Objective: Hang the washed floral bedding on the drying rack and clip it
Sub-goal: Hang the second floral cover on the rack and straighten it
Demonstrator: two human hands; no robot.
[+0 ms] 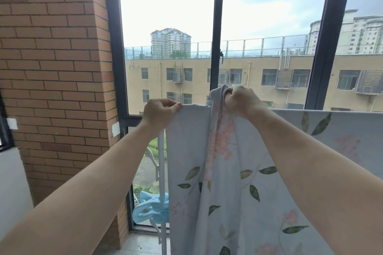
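Note:
The floral bedding, pale blue with pink blossoms and green leaves, hangs over the top bar of the drying rack, which the cloth hides. My left hand pinches the cloth's left top edge. My right hand is closed around a bunched fold of the same cloth, lifted slightly above the top line. The rack's white upright pole shows just left of the bedding. A light blue clip is clamped low on that pole, well below both hands.
A brick wall stands close on the left. Dark-framed windows run right behind the rack, with buildings outside. Light floor tiles show at the bottom. More of the bedding stretches along the bar to the right.

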